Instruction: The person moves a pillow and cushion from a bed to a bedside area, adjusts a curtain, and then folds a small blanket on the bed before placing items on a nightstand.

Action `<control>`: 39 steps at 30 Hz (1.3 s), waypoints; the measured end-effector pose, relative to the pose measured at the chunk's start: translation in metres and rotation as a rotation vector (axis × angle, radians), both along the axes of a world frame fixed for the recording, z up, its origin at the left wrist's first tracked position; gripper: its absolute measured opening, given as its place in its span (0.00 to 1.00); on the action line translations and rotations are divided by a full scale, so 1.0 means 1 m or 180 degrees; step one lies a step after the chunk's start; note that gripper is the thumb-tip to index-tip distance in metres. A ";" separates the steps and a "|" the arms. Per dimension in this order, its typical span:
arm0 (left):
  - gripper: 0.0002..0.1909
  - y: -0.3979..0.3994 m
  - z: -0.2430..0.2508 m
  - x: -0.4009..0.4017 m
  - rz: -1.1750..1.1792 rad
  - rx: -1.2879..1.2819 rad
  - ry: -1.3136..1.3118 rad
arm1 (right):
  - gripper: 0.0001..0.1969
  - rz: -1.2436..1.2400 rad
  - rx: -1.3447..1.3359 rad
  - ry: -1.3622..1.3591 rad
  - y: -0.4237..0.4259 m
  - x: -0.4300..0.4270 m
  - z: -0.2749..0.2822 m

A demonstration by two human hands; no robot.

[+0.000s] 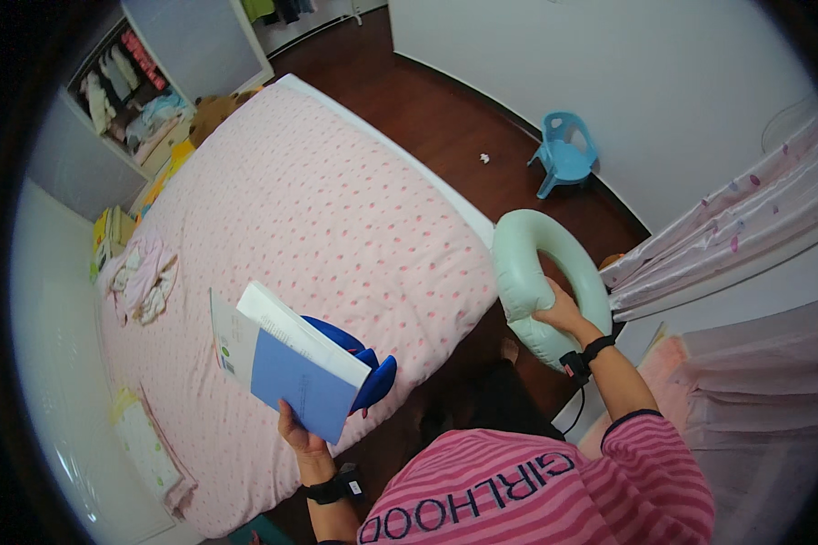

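My left hand (303,433) grips the lower edge of a paperback book (307,381) with a blue flap and a pale cover, held partly open above the bed. Behind the book a shiny blue object (375,381) shows in part; whether it rests on the bed or is held too, I cannot tell. On the right, my right hand (560,310) is closed on a pale green inflatable swim ring (518,266), its thumb and fingers around the tube. The ring is held upright beside the bed's corner, over the floor.
A bed with a pink strawberry-print sheet (327,197) fills the middle. Crumpled clothes (140,276) and a folded cloth (146,443) lie along its far left side. A blue plastic child's chair (566,153) stands by the wall, near a white scrap (484,158). Curtains (716,218) hang right.
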State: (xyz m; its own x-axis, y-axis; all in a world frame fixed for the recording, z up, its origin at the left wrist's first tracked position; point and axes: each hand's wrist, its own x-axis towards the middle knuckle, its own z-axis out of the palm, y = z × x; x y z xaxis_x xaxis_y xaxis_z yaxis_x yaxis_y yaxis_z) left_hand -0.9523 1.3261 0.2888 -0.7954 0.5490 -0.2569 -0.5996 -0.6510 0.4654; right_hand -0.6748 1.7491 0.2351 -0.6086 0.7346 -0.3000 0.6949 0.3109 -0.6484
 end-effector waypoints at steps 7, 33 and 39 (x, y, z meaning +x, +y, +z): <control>0.28 0.177 0.035 0.037 0.0067 -0.0215 0.0151 | 0.33 -0.0851 -0.1780 0.1204 0.126 0.099 0.008; 0.24 0.634 0.124 -0.006 0.1235 -0.0068 0.0020 | 0.26 -0.0968 -0.3066 0.2260 0.583 0.023 0.103; 0.23 0.662 0.132 -0.009 0.1724 -0.0176 -0.0136 | 0.27 -0.0678 -0.3322 0.2320 0.626 -0.042 0.113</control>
